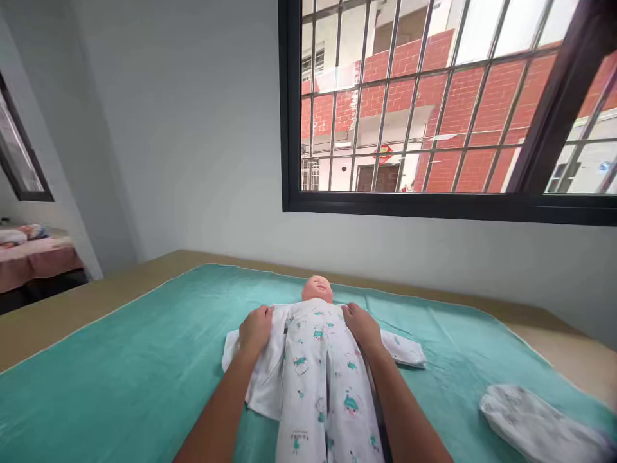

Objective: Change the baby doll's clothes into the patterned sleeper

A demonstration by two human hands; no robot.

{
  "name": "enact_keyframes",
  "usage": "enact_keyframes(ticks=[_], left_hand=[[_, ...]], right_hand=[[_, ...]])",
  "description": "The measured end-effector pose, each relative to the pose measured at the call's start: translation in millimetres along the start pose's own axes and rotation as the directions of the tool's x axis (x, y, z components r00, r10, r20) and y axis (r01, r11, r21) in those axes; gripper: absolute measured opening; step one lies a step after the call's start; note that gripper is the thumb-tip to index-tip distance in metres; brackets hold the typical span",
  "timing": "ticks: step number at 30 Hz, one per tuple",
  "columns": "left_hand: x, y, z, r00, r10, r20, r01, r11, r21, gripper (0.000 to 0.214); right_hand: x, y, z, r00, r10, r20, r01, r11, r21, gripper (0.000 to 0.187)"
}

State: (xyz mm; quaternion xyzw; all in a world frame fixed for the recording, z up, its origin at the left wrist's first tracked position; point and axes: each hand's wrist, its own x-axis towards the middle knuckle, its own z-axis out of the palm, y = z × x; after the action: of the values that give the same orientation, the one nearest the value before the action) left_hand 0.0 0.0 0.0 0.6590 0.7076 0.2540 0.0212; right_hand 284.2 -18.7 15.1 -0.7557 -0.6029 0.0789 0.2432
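Observation:
A baby doll (317, 289) lies on its back on a teal cloth (144, 360), head toward the wall. It wears white printed trousers (322, 392) and an open white top (267, 373) spread to both sides. My left hand (255, 328) rests on the top's left panel beside the doll's chest, fingers curled onto the fabric. My right hand (362, 326) lies on the right side of the doll's chest, touching the garment there. Whether either hand pinches the cloth is unclear.
A folded white cloth (535, 421) lies on the teal cloth at the lower right. The bed's tan edge (72, 308) runs along the left and back. A barred window (434, 109) fills the wall ahead. Another bed (33, 254) stands at far left.

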Motion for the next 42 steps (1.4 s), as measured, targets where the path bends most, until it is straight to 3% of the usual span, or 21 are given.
enact_keyframes(ticks=[4, 7, 10, 12, 15, 18, 20, 27, 34, 38, 42], left_hand=[[-3.0, -0.8, 2.4, 0.999, -0.025, -0.030, 0.025, 1.000, 0.011, 0.039], [-8.5, 2.8, 0.6, 0.998, -0.008, -0.070, 0.008, 1.000, 0.002, 0.036], [-15.6, 12.6, -2.2, 0.990, 0.105, -0.099, -0.107, 0.994, -0.023, 0.034], [-20.0, 20.5, -2.9, 0.975, 0.204, -0.089, -0.207, 0.978, -0.037, 0.034], [-25.9, 27.8, -2.2, 0.964, 0.261, -0.059, -0.263, 0.964, -0.037, 0.036], [-31.7, 27.6, -1.6, 0.975, 0.217, -0.053, -0.218, 0.976, -0.020, 0.032], [-34.8, 26.2, -1.6, 0.981, 0.189, -0.050, -0.189, 0.982, -0.010, 0.027], [-28.4, 24.9, -1.2, 0.988, 0.153, -0.005, -0.153, 0.988, -0.018, 0.025], [-12.9, 10.3, -9.9, 0.988, 0.133, 0.072, -0.130, 0.990, -0.050, 0.028], [-6.6, 3.5, -15.1, 0.988, 0.113, 0.103, -0.106, 0.992, -0.071, 0.027], [-4.4, 3.3, -13.9, 0.989, 0.094, 0.111, -0.086, 0.993, -0.078, 0.026]], right_hand=[[-0.6, 0.5, -1.5, 0.998, 0.023, -0.065, -0.021, 0.999, 0.026, 0.031], [-1.9, -8.9, -12.1, 0.989, -0.002, -0.145, 0.009, 0.999, 0.047, 0.039], [-8.6, -37.5, -27.6, 0.974, -0.160, -0.158, 0.176, 0.980, 0.093, 0.038], [-18.3, -66.4, -32.3, 0.919, -0.384, -0.086, 0.392, 0.911, 0.130, 0.031], [-37.1, -109.9, -22.8, 0.769, -0.627, 0.122, 0.632, 0.775, -0.002, 0.026], [-48.4, -137.8, -3.7, 0.663, -0.689, 0.293, 0.748, 0.625, -0.222, 0.022], [-47.9, -146.3, 5.6, 0.621, -0.708, 0.338, 0.784, 0.564, -0.258, 0.021], [-32.4, -150.9, 13.6, 0.658, -0.694, 0.292, 0.752, 0.587, -0.300, 0.023], [-22.5, -156.1, 15.1, 0.567, -0.702, 0.431, 0.818, 0.540, -0.198, 0.034], [-14.6, -168.0, 22.2, 0.564, -0.647, 0.513, 0.814, 0.538, -0.218, 0.042], [-14.7, -180.0, 31.6, 0.591, -0.586, 0.554, 0.798, 0.527, -0.293, 0.034]])
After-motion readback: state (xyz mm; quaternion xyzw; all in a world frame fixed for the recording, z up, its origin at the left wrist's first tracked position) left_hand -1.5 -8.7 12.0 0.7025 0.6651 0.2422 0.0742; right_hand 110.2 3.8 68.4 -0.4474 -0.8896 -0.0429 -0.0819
